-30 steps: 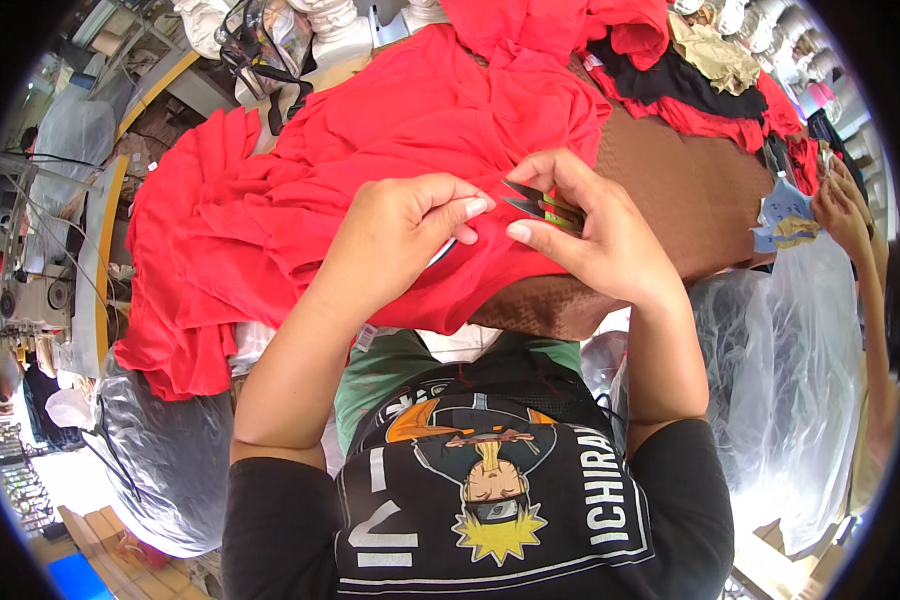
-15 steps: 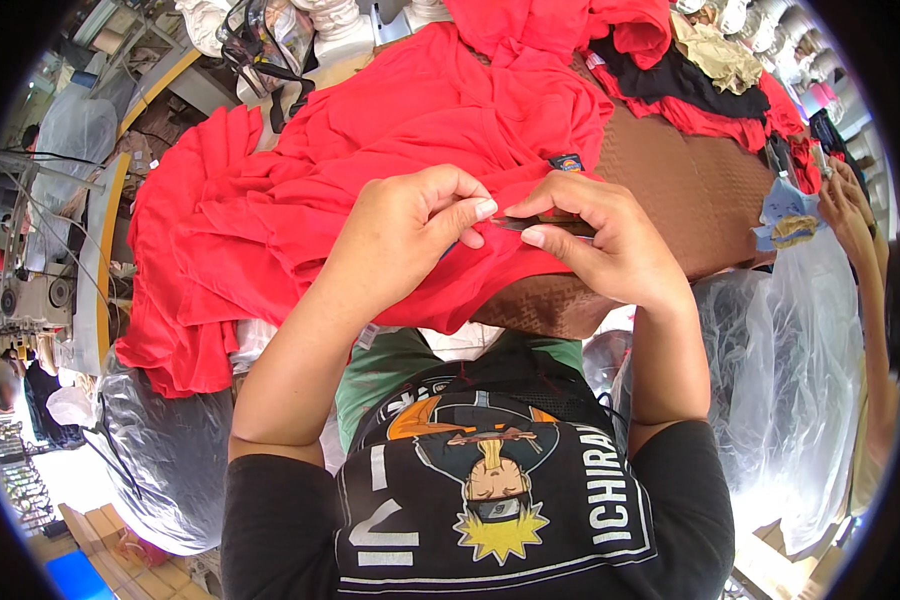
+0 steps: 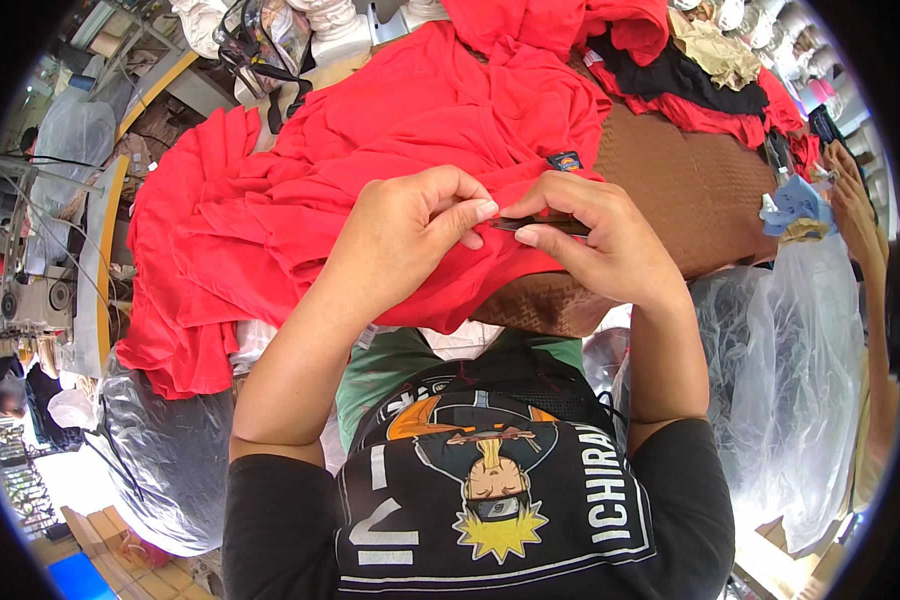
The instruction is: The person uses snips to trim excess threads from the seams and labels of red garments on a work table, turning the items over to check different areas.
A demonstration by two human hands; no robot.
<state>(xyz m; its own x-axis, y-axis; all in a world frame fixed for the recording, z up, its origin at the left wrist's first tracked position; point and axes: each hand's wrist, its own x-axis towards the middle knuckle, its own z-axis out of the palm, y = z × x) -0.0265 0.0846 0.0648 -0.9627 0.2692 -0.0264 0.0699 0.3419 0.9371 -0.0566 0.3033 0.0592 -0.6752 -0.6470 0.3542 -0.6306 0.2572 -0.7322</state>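
The red cloth (image 3: 310, 200) lies in loose folds over the counter (image 3: 690, 180), spreading under and beyond both hands, with its near edge hanging toward the person's lap. Just above it, the small metal snips (image 3: 555, 226) sit in the right hand (image 3: 605, 225), gripped between thumb and fingers, blades pointing left. Their tips are close beside the left hand (image 3: 410, 220), whose thumb and forefinger are narrowed to a pinch; what lies between these fingertips is too small to tell. A dark label (image 3: 565, 161) shows on the cloth just past the right hand. Farther right lie black cloth (image 3: 660, 85) and crumpled brown paper (image 3: 715, 52); another person's hand (image 3: 850, 200) is near a blue piece (image 3: 802, 205).
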